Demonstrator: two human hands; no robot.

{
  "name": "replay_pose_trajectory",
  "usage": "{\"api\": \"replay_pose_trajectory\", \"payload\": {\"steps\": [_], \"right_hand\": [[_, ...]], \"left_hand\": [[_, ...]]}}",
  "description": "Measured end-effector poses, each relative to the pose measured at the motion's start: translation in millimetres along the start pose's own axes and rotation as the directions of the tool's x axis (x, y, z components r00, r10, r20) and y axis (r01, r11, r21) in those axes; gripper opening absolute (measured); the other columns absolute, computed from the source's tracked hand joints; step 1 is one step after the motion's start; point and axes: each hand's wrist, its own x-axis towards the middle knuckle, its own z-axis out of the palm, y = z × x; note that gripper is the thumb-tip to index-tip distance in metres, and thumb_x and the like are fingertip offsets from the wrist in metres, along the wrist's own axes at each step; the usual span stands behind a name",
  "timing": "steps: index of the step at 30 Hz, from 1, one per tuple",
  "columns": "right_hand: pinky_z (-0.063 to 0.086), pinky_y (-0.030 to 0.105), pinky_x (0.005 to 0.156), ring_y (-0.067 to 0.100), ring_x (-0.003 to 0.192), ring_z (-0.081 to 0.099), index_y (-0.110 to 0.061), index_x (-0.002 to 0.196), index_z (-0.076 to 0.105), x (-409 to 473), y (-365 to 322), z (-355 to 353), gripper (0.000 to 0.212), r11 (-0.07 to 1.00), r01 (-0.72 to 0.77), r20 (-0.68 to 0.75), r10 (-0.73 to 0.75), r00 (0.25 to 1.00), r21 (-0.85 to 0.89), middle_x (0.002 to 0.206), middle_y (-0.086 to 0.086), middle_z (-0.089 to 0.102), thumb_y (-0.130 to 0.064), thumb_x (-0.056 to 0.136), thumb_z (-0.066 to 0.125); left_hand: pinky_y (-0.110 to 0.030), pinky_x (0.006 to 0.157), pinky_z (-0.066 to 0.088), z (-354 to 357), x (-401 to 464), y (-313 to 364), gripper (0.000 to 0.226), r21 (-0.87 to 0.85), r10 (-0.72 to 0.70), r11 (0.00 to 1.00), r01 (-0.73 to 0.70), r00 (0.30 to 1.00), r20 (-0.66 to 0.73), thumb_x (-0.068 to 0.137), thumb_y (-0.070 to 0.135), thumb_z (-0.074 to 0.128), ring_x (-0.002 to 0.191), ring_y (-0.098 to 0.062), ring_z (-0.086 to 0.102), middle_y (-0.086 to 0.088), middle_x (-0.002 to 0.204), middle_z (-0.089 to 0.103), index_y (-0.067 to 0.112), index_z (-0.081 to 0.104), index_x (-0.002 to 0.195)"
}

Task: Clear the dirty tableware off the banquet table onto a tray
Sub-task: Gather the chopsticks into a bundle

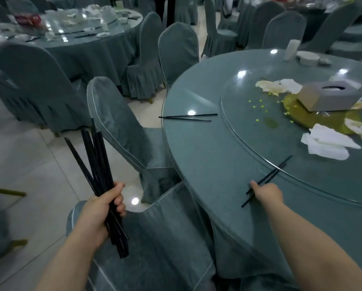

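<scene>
Clearly the left hand serves as the collecting hand: its fingers and thumb are wrapped tight round a bundle of long black chopsticks, held out over the pale tiled floor, away from the table, with the tips fanning upward. Keeping the bundle upright and to the side probably leaves the other arm free to reach. Just right of it stand two chairs in grey-green fabric covers, pushed close to the rim.

On the round banquet table with its glass top, a loose pair of black chopsticks lies flat near the far-left edge, untouched and well apart from either hand. Nearer, the right hand rests on the table edge with its fingers closed over another black chopstick pair, whose far ends lie across the rim of the glass turntable; the pair seems about to be lifted to join the bundle.

On the turntable sit a grey tissue box, crumpled white napkins and a yellowish spill with scattered crumbs. A small white bowl waits at the far edge. No tray is in view.
</scene>
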Motion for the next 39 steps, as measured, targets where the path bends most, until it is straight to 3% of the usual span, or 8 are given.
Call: {"api": "replay_pose_trajectory", "payload": {"steps": [5,9,11,19,24,27,32,39], "right_hand": [[0.046,0.037,0.084,0.038,0.109,0.059,0.0,0.11,0.063,11.7,-16.3,7.0,0.033,0.996,-0.017,0.04,0.021,0.999,-0.089,0.116,0.02,0.064,-0.027,0.091,0.061],[0.047,0.036,0.076,0.037,0.098,0.061,0.0,0.08,0.058,2.8,-18.2,8.6,0.009,0.994,-0.012,0.041,0.017,0.999,-0.113,0.102,0.021,0.064,-0.006,0.086,0.059],[0.043,0.035,0.071,0.036,0.092,0.059,-0.005,0.066,0.044,-0.7,-18.8,11.2,0.023,0.99,0.021,0.065,-0.012,0.998,-0.142,0.092,0.019,0.057,-0.001,0.086,0.054],[0.045,0.031,0.066,0.028,0.078,0.057,-0.004,0.071,0.05,-51.6,-17.9,31.4,0.016,0.945,0.188,0.109,-0.164,0.98,-0.268,0.086,0.015,0.061,0.001,0.086,0.048],[0.037,0.025,0.054,0.023,0.063,0.051,-0.009,0.065,0.06,-126.0,-54.0,52.2,0.025,0.937,0.347,0.219,-0.33,0.918,-0.041,0.057,0.001,0.051,0.0,0.085,0.049],[0.037,0.025,0.056,0.017,0.057,0.048,-0.002,0.077,0.068,-193.1,-86.1,64.6,0.017,0.914,0.35,0.266,-0.396,0.879,0.204,0.062,0.003,0.057,-0.004,0.087,0.054],[0.037,0.022,0.05,0.009,0.051,0.047,-0.013,0.083,0.065,-334.1,-144.7,93.4,0.013,0.788,0.434,0.34,-0.591,0.731,0.436,0.064,0.0,0.058,-0.005,0.088,0.057],[0.034,0.013,0.043,-0.002,0.04,0.043,0.0,0.09,0.068,-470.5,-206.4,156.4,0.011,0.742,0.438,0.438,-0.659,0.611,0.507,0.059,-0.002,0.054,-0.002,0.087,0.058]], "left_hand": [[-0.018,0.037,0.039,4.2,6.3,-3.6,0.003,0.012,-0.01,1.0,0.01,1.0,-0.013,0.091,0.017,0.057,0.038,-0.008,0.041,0.006,0.048,0.042,0.015,0.059,0.092],[-0.017,0.037,0.038,11.1,12.5,-9.9,0.005,-0.03,-0.038,0.999,0.038,0.999,-0.021,0.093,0.016,0.054,0.038,-0.007,0.04,0.006,0.048,0.041,0.014,0.058,0.092],[-0.016,0.038,0.038,14.0,15.8,-8.7,0.006,-0.054,-0.062,0.997,0.061,0.998,-0.021,0.094,0.017,0.053,0.038,-0.006,0.041,0.007,0.048,0.041,0.015,0.058,0.093],[-0.018,0.04,0.044,-2.8,16.3,3.3,0.005,-0.103,-0.046,0.994,0.046,0.999,-0.004,0.094,0.016,0.054,0.04,-0.008,0.046,0.005,0.049,0.045,0.013,0.056,0.092],[-0.019,0.041,0.047,-27.8,9.5,15.5,0.012,-0.167,-0.049,0.985,0.052,0.999,0.02,0.095,0.017,0.054,0.042,-0.008,0.048,0.004,0.049,0.048,0.012,0.053,0.084],[-0.02,0.043,0.048,-60.7,6.2,26.6,0.014,-0.191,-0.015,0.981,0.02,1.0,0.025,0.095,0.016,0.054,0.044,-0.009,0.05,0.003,0.051,0.049,0.012,0.051,0.082],[-0.022,0.046,0.05,-138.6,2.6,52.5,0.015,-0.281,0.016,0.96,-0.011,1.0,0.016,0.095,0.016,0.053,0.049,-0.009,0.054,0.003,0.054,0.054,0.013,0.053,0.081],[-0.021,0.05,0.052,-216.8,4.5,90.7,0.016,-0.377,0.036,0.925,-0.049,0.999,-0.041,0.096,0.015,0.053,0.06,-0.014,0.067,-0.005,0.066,0.068,0.007,0.059,0.084]]}}
